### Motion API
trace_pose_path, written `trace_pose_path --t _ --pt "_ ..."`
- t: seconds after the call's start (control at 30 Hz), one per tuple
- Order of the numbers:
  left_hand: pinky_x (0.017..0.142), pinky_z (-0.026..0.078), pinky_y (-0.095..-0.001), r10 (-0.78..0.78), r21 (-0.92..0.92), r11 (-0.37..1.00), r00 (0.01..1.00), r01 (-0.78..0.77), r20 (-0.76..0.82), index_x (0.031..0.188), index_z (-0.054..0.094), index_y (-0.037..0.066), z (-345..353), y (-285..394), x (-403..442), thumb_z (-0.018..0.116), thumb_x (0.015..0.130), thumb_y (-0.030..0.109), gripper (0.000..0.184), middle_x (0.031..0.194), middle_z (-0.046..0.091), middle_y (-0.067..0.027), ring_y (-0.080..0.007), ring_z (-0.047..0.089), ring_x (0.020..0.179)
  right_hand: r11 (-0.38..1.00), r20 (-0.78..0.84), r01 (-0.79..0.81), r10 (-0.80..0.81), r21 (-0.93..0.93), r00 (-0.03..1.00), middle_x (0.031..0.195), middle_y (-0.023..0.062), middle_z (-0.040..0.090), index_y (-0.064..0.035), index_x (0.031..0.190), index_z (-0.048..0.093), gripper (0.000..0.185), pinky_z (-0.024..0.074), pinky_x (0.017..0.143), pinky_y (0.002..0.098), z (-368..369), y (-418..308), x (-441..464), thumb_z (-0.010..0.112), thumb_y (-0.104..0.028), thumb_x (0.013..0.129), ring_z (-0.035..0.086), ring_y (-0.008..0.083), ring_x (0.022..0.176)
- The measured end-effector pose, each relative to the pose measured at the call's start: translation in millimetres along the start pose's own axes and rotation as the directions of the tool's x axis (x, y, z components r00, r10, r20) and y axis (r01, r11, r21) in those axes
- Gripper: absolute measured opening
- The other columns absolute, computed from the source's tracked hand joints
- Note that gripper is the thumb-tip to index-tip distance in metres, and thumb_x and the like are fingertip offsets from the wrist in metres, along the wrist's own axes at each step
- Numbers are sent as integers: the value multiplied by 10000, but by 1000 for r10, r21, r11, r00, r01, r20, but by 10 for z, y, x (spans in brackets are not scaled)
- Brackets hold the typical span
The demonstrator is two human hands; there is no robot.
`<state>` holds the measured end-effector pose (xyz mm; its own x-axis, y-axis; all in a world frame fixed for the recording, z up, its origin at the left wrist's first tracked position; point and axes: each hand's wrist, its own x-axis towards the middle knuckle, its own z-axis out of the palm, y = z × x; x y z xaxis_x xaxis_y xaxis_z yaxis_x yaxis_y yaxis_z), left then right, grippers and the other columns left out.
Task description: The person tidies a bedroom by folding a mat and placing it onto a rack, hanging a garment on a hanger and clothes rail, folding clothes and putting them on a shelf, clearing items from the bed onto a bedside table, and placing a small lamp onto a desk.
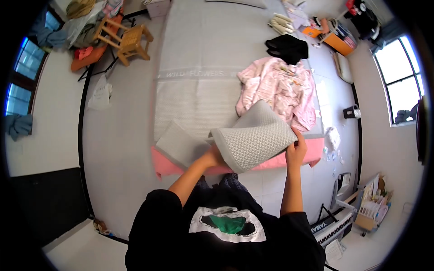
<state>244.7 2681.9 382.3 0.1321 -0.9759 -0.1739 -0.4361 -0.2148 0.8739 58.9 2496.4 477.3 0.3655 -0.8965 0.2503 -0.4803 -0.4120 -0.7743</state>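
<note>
A grey piece with a woven pattern and a smooth border, looking like a pillowcase (255,142), is held up bent over the foot of the bed. My right hand (296,147) grips its right edge, thumb on top. My left hand (214,156) is at its left side, with the fingers hidden behind the fabric. Flat on the bed by my left hand lies another plain grey piece (181,144). Just beyond the held pillowcase a pink patterned shirt (280,86) is spread out, with a black garment (288,49) above it.
The bed has a grey mat (194,99) lettered "WILD FLOWERS" and a pink sheet (165,162) at its foot. A wooden chair (132,41) and a white bag (100,94) stand left. On the right are a small black bin (351,112), floor litter and a keyboard (335,229).
</note>
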Motion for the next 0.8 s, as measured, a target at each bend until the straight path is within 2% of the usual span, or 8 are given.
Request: trace_pose_path --t 0.13,0.27,0.33,0.47,0.5,0.6,0.67,0.8 --pt "985 317 -359 57 147 987 995 -68 76 1268 388 26 430 271 -8 505 808 445 633 1313 390 -149 -272 377 1202 999 33 29 -29 20 999 707 91 578 -1 1045 600 401 365 483 234 -300 -173 -69 442 42 679 438 91 520" --pt "1010 287 -373 20 -457 886 991 -81 -136 1292 359 45 167 889 89 444 836 472 630 1336 364 -127 -269 350 1225 966 88 -185 172 177 981 565 48 517 23 995 609 317 383 448 231 -455 -374 -68 452 -35 725 447 96 462" --pt "1022 272 -381 47 -738 644 973 -203 -227 1304 344 55 -194 1238 190 413 850 485 629 1348 352 -116 -268 336 1236 917 426 -339 227 208 876 559 46 513 36 908 614 257 400 441 236 -566 -455 -103 450 -54 730 473 97 451" --pt "1046 230 -390 363 -986 6 919 -164 -151 1350 261 69 -885 1510 496 321 881 531 661 1377 307 -95 -241 271 1275 973 625 -105 -49 207 779 538 14 503 27 748 572 208 385 415 226 -750 -501 -153 528 -158 834 483 83 448" --pt "1046 230 -390 365 -986 13 919 -167 -151 1350 261 69 -926 1576 593 321 881 531 661 1377 307 -95 -241 271 1275 957 578 -151 -20 247 816 527 -11 498 -1 733 578 277 363 404 222 -836 -599 -157 528 -237 870 469 80 436" --pt "1001 273 -370 221 -658 667 936 -349 -273 1351 266 79 -834 1476 795 311 876 569 684 1331 381 -87 -221 360 1226 765 355 -240 16 598 935 558 -12 524 -13 757 590 278 347 405 225 -869 -495 -81 514 -252 876 457 76 440" --pt "978 292 -326 18 -344 934 975 -95 -220 1329 319 78 -590 1263 672 295 867 596 694 1292 426 -59 -196 409 1173 692 333 -248 11 678 943 592 -8 538 -17 781 591 276 335 402 222 -927 -530 -11 504 -259 881 454 67 458" --pt "903 371 -288 -156 -636 652 894 412 420 1160 527 34 -261 1155 155 397 832 608 673 1143 542 -76 -152 477 1068 717 146 -223 169 661 975 581 16 516 5 796 562 244 336 404 213 -930 -585 60 486 -213 875 447 76 442"
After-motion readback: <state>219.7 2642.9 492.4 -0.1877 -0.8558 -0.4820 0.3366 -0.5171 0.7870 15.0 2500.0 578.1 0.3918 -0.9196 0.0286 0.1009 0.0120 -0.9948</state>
